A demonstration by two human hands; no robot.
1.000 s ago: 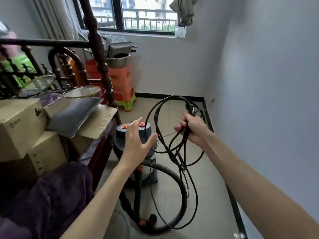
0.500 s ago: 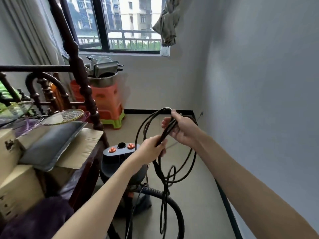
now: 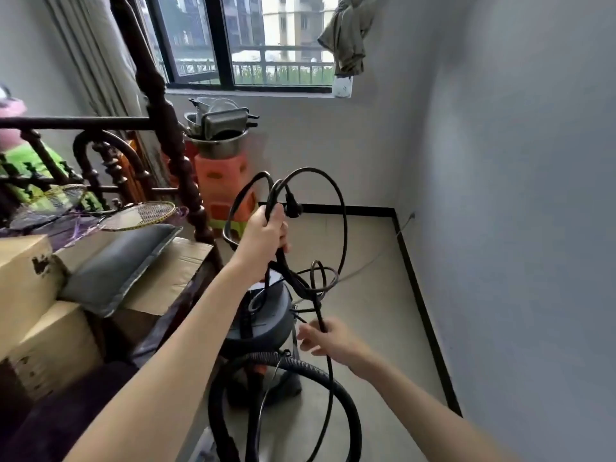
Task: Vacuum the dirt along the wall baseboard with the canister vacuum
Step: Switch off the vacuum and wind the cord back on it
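Gripping a bundle of black power cord (image 3: 336, 208) loops, the left hand (image 3: 263, 233) is raised above the canister vacuum (image 3: 263, 315), its fingers curled tightly round several strands. The cord's plug (image 3: 293, 208) hangs just beside that fist, on the side toward the window. From the fist the cord drops in tangled loops over the vacuum's grey top. The right hand (image 3: 328, 340) sits lower, just beside the vacuum on its wall side, with one strand of cord running through its loosely curled fingers; how firmly it pinches the strand cannot be told.

The vacuum stands on the floor (image 3: 373, 295), and its ribbed black hose (image 3: 333, 391) curls in a wide arc in front of it, toward the camera. A black baseboard (image 3: 423, 311) runs along the foot of the wall beyond the vacuum's right side and turns the corner under the window. Behind the vacuum an orange stool (image 3: 220, 181) carries a metal basin of pans (image 3: 220, 131). On the vacuum's left, cardboard boxes (image 3: 30, 288) and a grey cushion (image 3: 116, 268) are stacked.
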